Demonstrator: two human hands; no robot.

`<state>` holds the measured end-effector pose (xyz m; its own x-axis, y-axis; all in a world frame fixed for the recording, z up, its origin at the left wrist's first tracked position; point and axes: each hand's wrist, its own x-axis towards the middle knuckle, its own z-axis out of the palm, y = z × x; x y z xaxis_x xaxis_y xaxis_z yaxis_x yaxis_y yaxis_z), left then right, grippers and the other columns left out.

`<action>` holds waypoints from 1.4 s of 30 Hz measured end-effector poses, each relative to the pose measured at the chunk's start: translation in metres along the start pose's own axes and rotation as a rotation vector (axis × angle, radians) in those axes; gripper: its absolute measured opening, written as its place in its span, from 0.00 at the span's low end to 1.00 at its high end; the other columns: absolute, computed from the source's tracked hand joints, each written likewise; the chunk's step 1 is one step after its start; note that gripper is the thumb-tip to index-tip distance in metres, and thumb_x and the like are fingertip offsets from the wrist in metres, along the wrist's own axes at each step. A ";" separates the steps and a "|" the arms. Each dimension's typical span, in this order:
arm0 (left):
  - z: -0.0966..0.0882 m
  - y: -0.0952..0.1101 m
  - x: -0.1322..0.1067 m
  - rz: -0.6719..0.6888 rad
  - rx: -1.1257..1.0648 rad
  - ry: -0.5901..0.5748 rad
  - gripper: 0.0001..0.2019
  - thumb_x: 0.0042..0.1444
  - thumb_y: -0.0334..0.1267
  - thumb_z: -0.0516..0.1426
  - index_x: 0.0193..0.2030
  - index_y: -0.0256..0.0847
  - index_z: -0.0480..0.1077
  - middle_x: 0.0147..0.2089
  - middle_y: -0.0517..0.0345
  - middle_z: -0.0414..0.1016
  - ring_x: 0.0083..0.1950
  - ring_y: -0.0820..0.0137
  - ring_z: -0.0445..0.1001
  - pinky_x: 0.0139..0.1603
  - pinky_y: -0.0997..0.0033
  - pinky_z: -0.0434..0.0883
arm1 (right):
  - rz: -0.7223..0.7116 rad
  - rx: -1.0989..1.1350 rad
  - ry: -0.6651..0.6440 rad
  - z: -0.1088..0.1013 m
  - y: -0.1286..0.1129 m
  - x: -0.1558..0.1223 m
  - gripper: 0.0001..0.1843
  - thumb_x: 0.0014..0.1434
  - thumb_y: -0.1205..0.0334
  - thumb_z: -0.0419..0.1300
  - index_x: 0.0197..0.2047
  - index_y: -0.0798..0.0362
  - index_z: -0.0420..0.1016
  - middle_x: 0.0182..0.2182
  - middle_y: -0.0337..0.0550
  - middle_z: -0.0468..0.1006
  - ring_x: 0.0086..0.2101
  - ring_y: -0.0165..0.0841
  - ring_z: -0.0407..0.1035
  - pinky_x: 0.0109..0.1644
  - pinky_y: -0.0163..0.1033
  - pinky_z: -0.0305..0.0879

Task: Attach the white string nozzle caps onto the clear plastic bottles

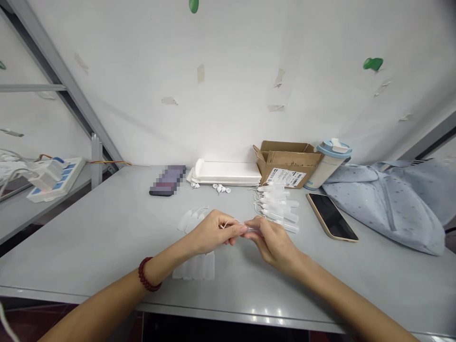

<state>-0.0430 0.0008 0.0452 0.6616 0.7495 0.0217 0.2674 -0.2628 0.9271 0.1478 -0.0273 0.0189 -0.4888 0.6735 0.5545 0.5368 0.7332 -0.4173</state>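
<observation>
In the middle of the desk, my left hand (213, 231) and my right hand (272, 240) meet around one small clear plastic tube (253, 229). My right fingers wrap its body. My left thumb and fingers pinch its other end, where a thin white cord (230, 221) loops out; the end itself is hidden by the fingertips. To the right lies a row of similar translucent tubes (287, 214) with white caps and cords. Left of and partly behind my left hand are loose frosted pieces (185, 221) with cords. A row of frosted tubes (194, 267) lies below my left wrist.
White caps (221, 189) lie before a stack of white trays (228, 172). Farther right stand an open cardboard box (285, 164) and a lidded cup (329, 161). A phone (332, 217), a blue cloth bag (388, 204) and a blurred dark object (168, 180) also rest here.
</observation>
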 end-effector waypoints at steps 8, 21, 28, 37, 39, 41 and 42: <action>0.000 -0.004 0.001 0.149 0.152 0.001 0.18 0.58 0.41 0.53 0.19 0.35 0.63 0.20 0.64 0.59 0.23 0.78 0.56 0.25 0.77 0.55 | 0.467 0.536 -0.161 -0.006 -0.006 0.007 0.11 0.64 0.53 0.47 0.35 0.50 0.61 0.20 0.34 0.69 0.19 0.26 0.52 0.22 0.33 0.47; -0.048 -0.019 0.015 0.047 0.424 0.372 0.13 0.58 0.42 0.51 0.36 0.39 0.75 0.39 0.57 0.77 0.39 0.68 0.72 0.35 0.74 0.66 | 0.317 -0.065 0.099 -0.008 0.020 0.005 0.10 0.62 0.56 0.49 0.44 0.51 0.60 0.34 0.46 0.74 0.27 0.33 0.67 0.30 0.37 0.61; -0.101 -0.072 0.022 -0.139 0.893 0.687 0.16 0.55 0.37 0.51 0.46 0.32 0.73 0.47 0.41 0.72 0.51 0.54 0.67 0.54 0.55 0.62 | 0.346 -0.458 0.232 -0.022 0.060 0.009 0.11 0.62 0.58 0.48 0.45 0.54 0.63 0.41 0.53 0.76 0.38 0.43 0.71 0.35 0.43 0.65; -0.104 -0.093 0.032 -0.121 0.852 0.580 0.17 0.54 0.35 0.51 0.49 0.34 0.71 0.48 0.47 0.73 0.50 0.60 0.70 0.53 0.62 0.65 | 0.281 -0.687 0.197 -0.025 0.070 0.009 0.09 0.60 0.67 0.50 0.44 0.56 0.66 0.41 0.57 0.75 0.42 0.48 0.67 0.40 0.49 0.62; -0.103 -0.093 0.034 -0.124 0.839 0.564 0.17 0.54 0.34 0.51 0.49 0.34 0.71 0.46 0.47 0.74 0.48 0.61 0.71 0.52 0.62 0.66 | 0.172 -0.614 0.211 -0.020 0.055 0.009 0.09 0.61 0.66 0.50 0.45 0.57 0.65 0.43 0.58 0.73 0.44 0.48 0.66 0.42 0.49 0.63; -0.102 -0.092 0.034 -0.125 0.825 0.542 0.17 0.53 0.33 0.51 0.48 0.34 0.71 0.43 0.48 0.76 0.44 0.62 0.73 0.50 0.63 0.67 | 0.030 -0.425 0.137 -0.013 0.031 0.007 0.09 0.62 0.66 0.49 0.46 0.56 0.64 0.41 0.55 0.73 0.42 0.43 0.66 0.43 0.46 0.64; -0.101 -0.092 0.034 -0.122 0.818 0.529 0.16 0.53 0.33 0.52 0.48 0.34 0.72 0.43 0.49 0.76 0.42 0.63 0.73 0.48 0.64 0.67 | -0.032 -0.312 0.039 -0.008 0.017 0.006 0.10 0.63 0.67 0.48 0.47 0.56 0.64 0.39 0.53 0.73 0.41 0.40 0.66 0.42 0.44 0.65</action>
<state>-0.1157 0.1119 -0.0013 0.2512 0.9227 0.2926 0.8479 -0.3555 0.3933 0.1592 -0.0120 0.0209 -0.4852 0.6424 0.5932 0.7099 0.6855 -0.1617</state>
